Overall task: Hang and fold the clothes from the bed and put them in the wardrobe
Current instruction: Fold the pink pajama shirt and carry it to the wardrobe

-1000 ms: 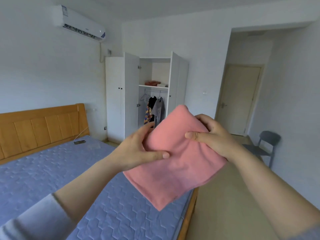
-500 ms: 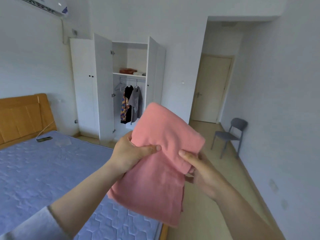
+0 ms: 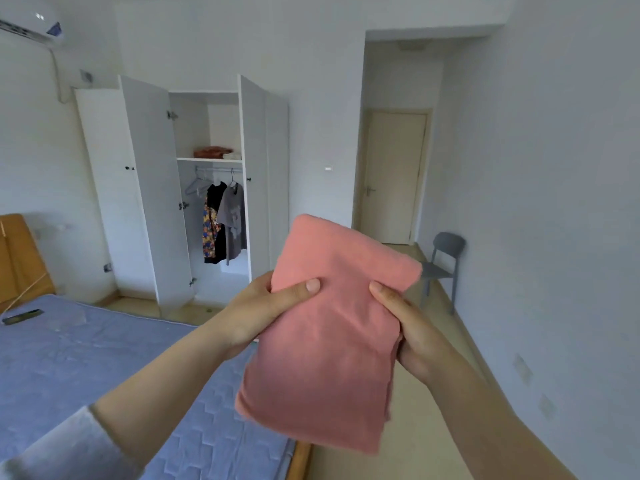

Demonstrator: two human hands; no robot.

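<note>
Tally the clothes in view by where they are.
Pink folded cloth held by left hand and right hand: 1
Folded on white wardrobe shelf: rust-orange garment, white garment: 2
Hanging on rail: black garment, floral garment, grey T-shirt: 3
Total: 6

Both hands held a folded pink cloth (image 3: 332,327) in the air, the left hand (image 3: 256,315) and right hand (image 3: 415,332) gripping its sides, facing the open wardrobe (image 3: 152,188).
</note>
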